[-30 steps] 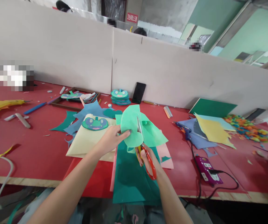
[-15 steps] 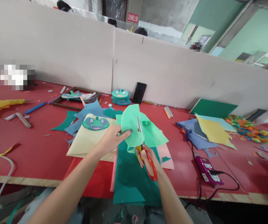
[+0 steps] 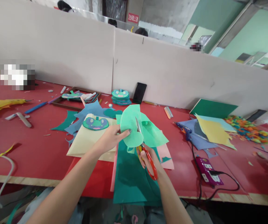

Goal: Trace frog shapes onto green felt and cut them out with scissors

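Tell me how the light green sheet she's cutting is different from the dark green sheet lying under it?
The light green sheet is pale mint; the dark green sheet is deep teal. The light one is held up, curling, by the left hand, with the scissors in the right hand cutting into it; the dark one lies flat on the red table, overhanging its edge. Both are thin craft sheets.

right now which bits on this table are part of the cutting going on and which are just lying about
In use: left hand holding light green sheet; right hand working red scissors.

Lying about: yellow glue gun, black phone, stack of frog faces, purple power strip, yellow sheet.
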Available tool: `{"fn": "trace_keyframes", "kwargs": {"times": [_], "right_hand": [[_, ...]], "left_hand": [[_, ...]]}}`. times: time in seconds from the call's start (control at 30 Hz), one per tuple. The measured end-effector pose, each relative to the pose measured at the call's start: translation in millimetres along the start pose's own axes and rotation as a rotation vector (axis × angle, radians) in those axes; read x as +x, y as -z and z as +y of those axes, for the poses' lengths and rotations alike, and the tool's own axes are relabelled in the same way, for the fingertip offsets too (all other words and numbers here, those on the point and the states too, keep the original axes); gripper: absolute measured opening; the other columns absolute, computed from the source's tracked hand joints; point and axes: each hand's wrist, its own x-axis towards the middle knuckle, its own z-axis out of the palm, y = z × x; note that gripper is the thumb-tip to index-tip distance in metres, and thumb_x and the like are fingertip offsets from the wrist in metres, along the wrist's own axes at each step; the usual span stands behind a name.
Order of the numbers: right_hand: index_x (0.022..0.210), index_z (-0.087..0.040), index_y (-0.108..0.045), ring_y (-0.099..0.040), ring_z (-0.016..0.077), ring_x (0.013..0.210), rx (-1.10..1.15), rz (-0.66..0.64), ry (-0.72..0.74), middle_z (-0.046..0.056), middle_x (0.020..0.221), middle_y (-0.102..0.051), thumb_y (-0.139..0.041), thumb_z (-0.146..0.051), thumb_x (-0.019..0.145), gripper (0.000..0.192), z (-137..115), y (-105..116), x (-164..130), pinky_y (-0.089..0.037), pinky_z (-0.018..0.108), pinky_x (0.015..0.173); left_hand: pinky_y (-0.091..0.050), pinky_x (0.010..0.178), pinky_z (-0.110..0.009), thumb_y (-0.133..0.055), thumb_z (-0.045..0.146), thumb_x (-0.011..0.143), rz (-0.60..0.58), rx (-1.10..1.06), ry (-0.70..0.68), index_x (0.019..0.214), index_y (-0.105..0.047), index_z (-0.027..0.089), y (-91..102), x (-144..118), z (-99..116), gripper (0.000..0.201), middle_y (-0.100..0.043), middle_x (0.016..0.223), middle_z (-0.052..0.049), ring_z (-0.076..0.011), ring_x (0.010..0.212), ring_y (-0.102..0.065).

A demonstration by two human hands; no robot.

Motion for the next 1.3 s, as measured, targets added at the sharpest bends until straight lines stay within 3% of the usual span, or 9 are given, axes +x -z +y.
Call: {"fn": "trace_keyframes", "kwargs": {"times": [0.23, 0.8, 0.97, 1.07, 1.3], "right_hand": [[0.074, -0.021, -0.039, -0.027, 0.0048, 0.034, 0.045, -0.006, -0.067, -0.010, 0.044, -0.031, -0.044, -0.070, 0.075, 0.049, 2, -2, 1, -0.026, 0.019, 0.034], [0.069, -0.021, -0.037, -0.029, 0.0060, 0.033, -0.041, -0.009, -0.038, -0.009, 0.044, -0.030, -0.040, -0.071, 0.077, 0.050, 0, -1, 1, -0.026, 0.022, 0.036], [0.068, -0.020, -0.039, -0.026, 0.0057, 0.038, -0.072, -0.063, -0.012, -0.008, 0.047, -0.031, -0.040, -0.071, 0.077, 0.051, 2, 1, 0, -0.022, 0.022, 0.037], [0.070, -0.020, -0.042, -0.027, 0.0066, 0.042, -0.062, -0.075, 0.010, -0.007, 0.050, -0.032, -0.041, -0.071, 0.076, 0.052, -1, 0, 0, -0.022, 0.022, 0.040], [0.072, -0.022, -0.046, -0.030, 0.0112, 0.045, -0.007, -0.082, 0.062, -0.004, 0.052, -0.036, -0.036, -0.073, 0.076, 0.052, -10, 0, 1, -0.027, 0.027, 0.045]], "left_hand": [[-0.046, 0.071, -0.029, -0.046, 0.040, 0.083, 0.003, -0.045, 0.030, 0.086, -0.064, 0.017, 0.5, 0, -2, 0.029, -0.066, 0.086, -0.003, -0.0178, 0.080, -0.059], [-0.048, 0.075, -0.031, -0.048, 0.042, 0.082, -0.008, -0.128, 0.029, 0.086, -0.063, 0.017, 1.9, 0, -3, 0.029, -0.067, 0.087, -0.003, -0.0208, 0.085, -0.061], [-0.047, 0.077, -0.030, -0.051, 0.041, 0.081, 0.172, -0.213, -0.031, 0.097, -0.061, 0.018, 4.1, 2, -1, 0.030, -0.067, 0.093, -0.003, -0.0201, 0.089, -0.060], [-0.047, 0.076, -0.029, -0.053, 0.040, 0.079, 0.267, -0.200, -0.024, 0.094, -0.061, 0.016, 5.3, 4, -1, 0.028, -0.067, 0.092, -0.003, -0.0200, 0.087, -0.060], [-0.049, 0.070, -0.030, -0.057, 0.041, 0.076, 0.192, -0.187, 0.061, 0.089, -0.061, 0.016, -4.5, 3, 0, 0.029, -0.068, 0.088, -0.003, -0.0205, 0.082, -0.062]]}}
